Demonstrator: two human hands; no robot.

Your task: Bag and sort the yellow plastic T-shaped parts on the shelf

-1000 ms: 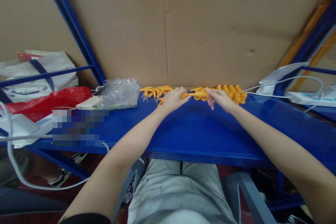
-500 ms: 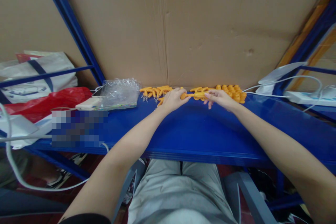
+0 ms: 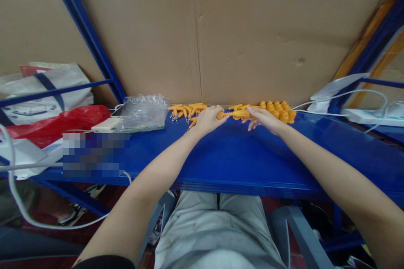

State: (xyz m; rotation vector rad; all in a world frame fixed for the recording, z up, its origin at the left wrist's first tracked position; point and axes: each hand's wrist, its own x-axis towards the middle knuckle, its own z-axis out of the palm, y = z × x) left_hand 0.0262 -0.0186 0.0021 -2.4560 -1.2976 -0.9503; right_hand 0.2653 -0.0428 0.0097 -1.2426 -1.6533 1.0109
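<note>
Both my hands rest at the back of a blue shelf [image 3: 240,159], against a cardboard wall. My left hand [image 3: 206,119] is closed round the left end of a long orange plastic toy piece [image 3: 235,113]. My right hand [image 3: 263,118] pinches the same piece at its right end, fingers curled. Left of my hands lies a row of orange claw-shaped parts with small key chains [image 3: 186,110]. To the right sits a heap of rounder orange parts [image 3: 280,110].
A clear plastic bag [image 3: 143,111] and a white power bank [image 3: 105,125] lie to the left, with a red bag [image 3: 53,124] and white bags beyond. White cables and a power strip [image 3: 369,117] occupy the right end. My lap shows below the shelf edge.
My right hand has shifted slightly along the orange piece and its fingers have moved a little. The left hand has stayed put.
</note>
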